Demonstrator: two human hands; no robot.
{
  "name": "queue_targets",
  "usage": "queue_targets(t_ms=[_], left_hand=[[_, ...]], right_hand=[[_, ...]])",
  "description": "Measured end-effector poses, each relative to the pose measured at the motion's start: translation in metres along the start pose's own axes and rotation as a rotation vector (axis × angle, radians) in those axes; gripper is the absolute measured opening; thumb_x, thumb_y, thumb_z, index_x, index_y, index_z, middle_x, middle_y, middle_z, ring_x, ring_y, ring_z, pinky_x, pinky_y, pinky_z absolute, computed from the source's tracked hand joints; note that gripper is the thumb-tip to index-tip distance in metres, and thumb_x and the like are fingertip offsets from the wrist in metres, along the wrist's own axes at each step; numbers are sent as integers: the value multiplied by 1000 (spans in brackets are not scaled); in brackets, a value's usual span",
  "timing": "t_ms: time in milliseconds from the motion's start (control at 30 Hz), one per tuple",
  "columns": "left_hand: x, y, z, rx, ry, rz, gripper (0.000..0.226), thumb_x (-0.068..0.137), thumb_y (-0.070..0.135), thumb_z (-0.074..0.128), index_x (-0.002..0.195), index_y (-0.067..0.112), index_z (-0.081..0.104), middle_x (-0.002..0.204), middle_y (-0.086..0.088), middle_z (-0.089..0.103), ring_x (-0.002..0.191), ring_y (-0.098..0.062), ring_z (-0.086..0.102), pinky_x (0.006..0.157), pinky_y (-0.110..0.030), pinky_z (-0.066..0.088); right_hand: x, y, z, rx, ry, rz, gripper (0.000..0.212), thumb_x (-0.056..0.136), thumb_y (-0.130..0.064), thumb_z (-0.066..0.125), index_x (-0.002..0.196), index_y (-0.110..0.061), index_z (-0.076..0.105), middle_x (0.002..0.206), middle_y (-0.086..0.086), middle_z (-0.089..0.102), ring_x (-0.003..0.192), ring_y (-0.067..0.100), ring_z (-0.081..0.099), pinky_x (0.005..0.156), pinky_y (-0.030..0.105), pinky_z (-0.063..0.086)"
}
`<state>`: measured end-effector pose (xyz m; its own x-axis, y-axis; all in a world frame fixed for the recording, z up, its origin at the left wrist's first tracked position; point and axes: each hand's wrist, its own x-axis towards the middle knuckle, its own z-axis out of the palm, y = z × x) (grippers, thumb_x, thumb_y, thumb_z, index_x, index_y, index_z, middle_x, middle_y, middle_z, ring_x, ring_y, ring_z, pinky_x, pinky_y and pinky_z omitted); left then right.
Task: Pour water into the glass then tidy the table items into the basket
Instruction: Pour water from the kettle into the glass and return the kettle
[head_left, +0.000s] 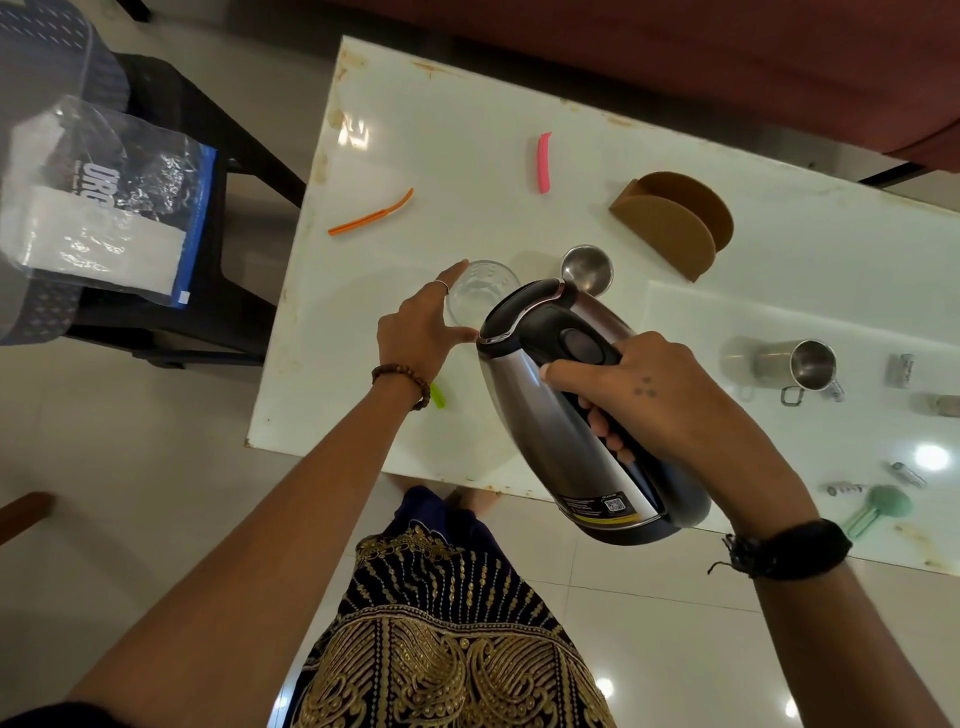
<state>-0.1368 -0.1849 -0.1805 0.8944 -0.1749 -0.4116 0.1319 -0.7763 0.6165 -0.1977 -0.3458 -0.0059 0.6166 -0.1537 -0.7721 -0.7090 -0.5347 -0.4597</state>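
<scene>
While the right hand (660, 395) clenches its grip around the black handle of a steel kettle (561, 395), the kettle is tilted forward with its lid end low over the clear glass (480, 288). No stream of water can be made out, and how full the glass is cannot be told. The left hand (423, 327) rests on the white bench (467, 156) with its grip loosely cupped against the near-left side of the glass, forefinger and thumb touching its wall, not fully closed around it. The glass stands upright near the middle of the bench, just beside a small steel bowl (587, 270) that peeks out behind the kettle's lid.

Scattered on the bench lie an orange clip (371, 214) to the far left, a pink clip (544, 162) farther back, and a green clip (438, 395) mostly hidden under the left wrist. A brown napkin holder (675, 223) stands upright to the right of the pink clip. On a raised white panel at the right, a steel mug (800, 366) lies on its side, with a few small metal pieces and a pale green item (883, 506) near the edge; these are too blurred to name. A plastic bag (98, 208) sits on a dark chair (218, 218) left of the bench
</scene>
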Motion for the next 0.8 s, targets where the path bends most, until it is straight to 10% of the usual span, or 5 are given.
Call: queue_targets(t_ms=[800], left_hand=[[1,0,3,-4,27,8,72,76,33,70,138,35,34,130,4,58,107,-25,60,72,-27,39]], right_hand=[[3,-4,-1,38,-9,-7,31,71,-34,64,58,-7,59,37,0,55,32,11,46,36,19,43]])
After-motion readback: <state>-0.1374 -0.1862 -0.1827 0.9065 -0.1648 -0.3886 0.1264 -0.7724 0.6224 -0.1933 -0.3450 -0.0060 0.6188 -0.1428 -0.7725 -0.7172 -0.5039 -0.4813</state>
